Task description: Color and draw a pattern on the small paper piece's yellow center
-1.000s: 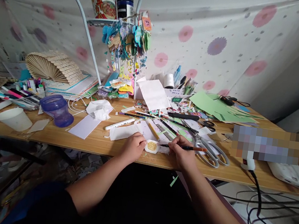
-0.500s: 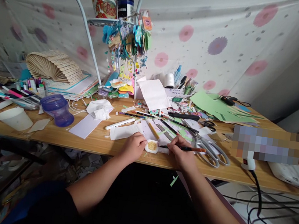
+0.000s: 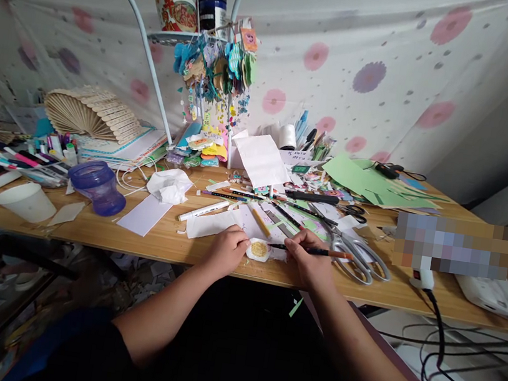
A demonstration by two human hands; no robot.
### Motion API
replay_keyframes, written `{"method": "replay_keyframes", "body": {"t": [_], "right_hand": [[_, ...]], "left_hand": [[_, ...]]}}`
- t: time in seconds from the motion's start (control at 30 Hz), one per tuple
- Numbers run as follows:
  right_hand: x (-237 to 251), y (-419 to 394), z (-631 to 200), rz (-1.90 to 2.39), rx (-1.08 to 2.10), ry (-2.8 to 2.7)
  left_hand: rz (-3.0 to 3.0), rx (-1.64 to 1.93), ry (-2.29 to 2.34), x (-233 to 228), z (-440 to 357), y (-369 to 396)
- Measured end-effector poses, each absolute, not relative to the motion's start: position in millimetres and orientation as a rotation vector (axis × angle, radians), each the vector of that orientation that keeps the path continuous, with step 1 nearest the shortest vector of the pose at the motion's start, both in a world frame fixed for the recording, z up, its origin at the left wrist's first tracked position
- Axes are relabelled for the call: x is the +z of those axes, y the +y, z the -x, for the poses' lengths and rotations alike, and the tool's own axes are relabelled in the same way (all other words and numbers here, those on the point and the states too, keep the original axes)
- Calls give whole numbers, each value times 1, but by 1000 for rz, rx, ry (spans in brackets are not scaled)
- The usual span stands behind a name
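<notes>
A small white paper piece (image 3: 258, 250) with a yellow patch drawn on it lies at the table's front edge. My left hand (image 3: 227, 251) is closed at its left edge, fingertips pinching it. In my right hand (image 3: 309, 258) is a brush pen (image 3: 328, 252) with an orange-brown end, held like a pencil. Its dark tip points left, at the upper right edge of the paper; whether it touches cannot be made out. Just beyond lies a yellow marker (image 3: 261, 222). Large grey-handled scissors (image 3: 360, 259) rest right of my right hand.
A purple cup (image 3: 97, 187), a white paper cup (image 3: 25, 201) and crumpled tissue (image 3: 169, 185) stand left. Behind are green paper sheets (image 3: 369, 178), loose pens and scraps. A rack (image 3: 185, 39) with hanging paper pieces rises at the back. A black cable (image 3: 440, 333) hangs right.
The brush pen's tip has shifted slightly up and left along the paper's edge. A person's arm at the far left has gone out of view. My left hand has stayed put.
</notes>
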State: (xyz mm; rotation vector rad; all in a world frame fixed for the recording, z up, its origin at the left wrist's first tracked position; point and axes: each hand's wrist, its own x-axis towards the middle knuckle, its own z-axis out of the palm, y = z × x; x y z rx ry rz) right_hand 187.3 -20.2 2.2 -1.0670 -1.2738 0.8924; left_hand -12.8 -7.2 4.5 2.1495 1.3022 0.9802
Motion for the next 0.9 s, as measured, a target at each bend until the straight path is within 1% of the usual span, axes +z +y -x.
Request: {"method": "replay_keyframes", "body": {"t": [0.07, 0.23, 0.37, 0.5, 0.9], "right_hand": [[4, -21, -187, 1087, 904, -1313], [3, -19, -188, 1121, 787, -1274], [2, -20, -188, 1097, 856, -1320], [3, -21, -188, 1110, 798, -1293], [4, -21, -187, 1110, 829, -1350]], "left_hand": [[-2160, 977, 1286, 4, 13, -7], [-2146, 969, 1276, 4, 13, -7], [-2146, 956, 1280, 4, 13, -6], [-2153, 959, 1274, 6, 13, -7], [-2158, 975, 1261, 5, 13, -7]]}}
